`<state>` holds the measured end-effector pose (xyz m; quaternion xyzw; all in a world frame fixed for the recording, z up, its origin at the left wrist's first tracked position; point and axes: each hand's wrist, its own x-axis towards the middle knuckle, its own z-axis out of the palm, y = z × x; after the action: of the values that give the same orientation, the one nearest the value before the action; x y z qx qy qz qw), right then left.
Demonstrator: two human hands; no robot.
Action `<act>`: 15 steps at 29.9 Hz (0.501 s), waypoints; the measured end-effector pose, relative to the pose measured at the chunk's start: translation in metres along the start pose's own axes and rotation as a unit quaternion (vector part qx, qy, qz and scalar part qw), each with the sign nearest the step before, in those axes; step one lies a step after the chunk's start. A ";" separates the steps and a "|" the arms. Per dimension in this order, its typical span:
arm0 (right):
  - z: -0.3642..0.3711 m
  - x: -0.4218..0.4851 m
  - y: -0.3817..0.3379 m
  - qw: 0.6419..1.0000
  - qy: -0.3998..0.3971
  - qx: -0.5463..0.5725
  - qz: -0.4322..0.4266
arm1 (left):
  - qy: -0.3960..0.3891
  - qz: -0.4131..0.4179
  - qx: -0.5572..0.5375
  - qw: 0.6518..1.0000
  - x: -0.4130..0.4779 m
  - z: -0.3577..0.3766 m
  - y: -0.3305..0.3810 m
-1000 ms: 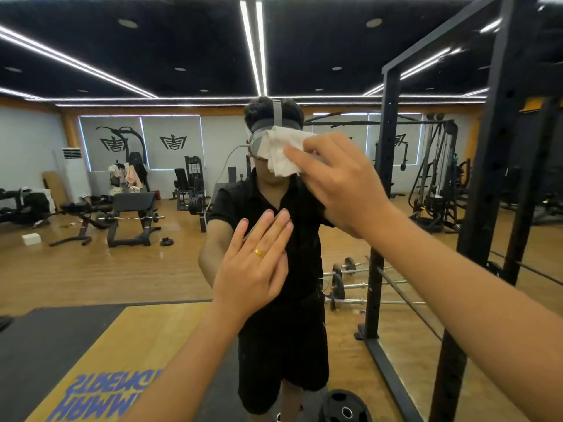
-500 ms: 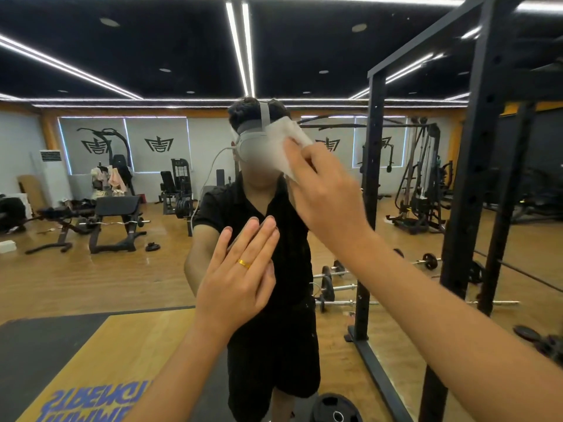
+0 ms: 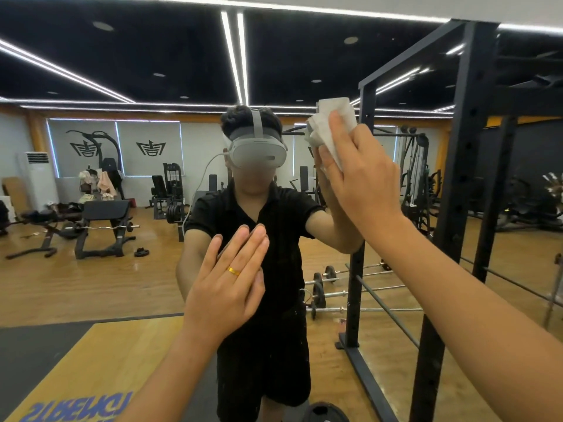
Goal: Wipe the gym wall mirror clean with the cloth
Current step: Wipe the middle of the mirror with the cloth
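- Gym floor of warm wooden boards fills the large wall mirror (image 3: 91, 269) ahead of me, under a black ceiling crossed by white light strips (image 3: 234, 56).
- From my remote seat I see the right hand (image 3: 362, 178) raised high and right of centre, arm stretched up from the lower right corner, back of the hand toward the camera.
- Its fingers lie fairly straight and spread over the crumpled white cloth (image 3: 333, 123), pressing it flat against the glass; I cannot see the thumb.
- The left hand (image 3: 227, 287) reaches up from the bottom edge, lower and nearer the middle, palm to the mirror.
- Its fingers are straight and held together, released, gripping nothing, with the tips meeting their own reflection.
- A plain gold ring (image 3: 234, 271) sits on one left finger.
- The cloth looks soft and bunched, folded into thick layers, its top edge poking out above the fingertips.
- The mirror surface is smooth and glossy; faint pale specks show over the dark reflected shirt.
- A black square-tube steel rack (image 3: 466, 178) with rows of holes stands at the right, against the glass.
- Chrome barbells with small black plates (image 3: 335, 296) show in the reflection, lying on the floor.
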<state>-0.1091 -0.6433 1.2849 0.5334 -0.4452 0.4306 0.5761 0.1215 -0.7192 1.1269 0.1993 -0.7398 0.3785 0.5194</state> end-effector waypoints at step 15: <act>-0.012 -0.013 0.033 0.994 -0.002 0.100 -0.034 | 0.003 0.004 0.003 1.000 0.002 0.000 0.001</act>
<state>-0.1436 -0.6298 1.2794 0.6041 -0.3824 0.4525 0.5331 0.1204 -0.7185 1.1281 0.1964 -0.7380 0.3833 0.5195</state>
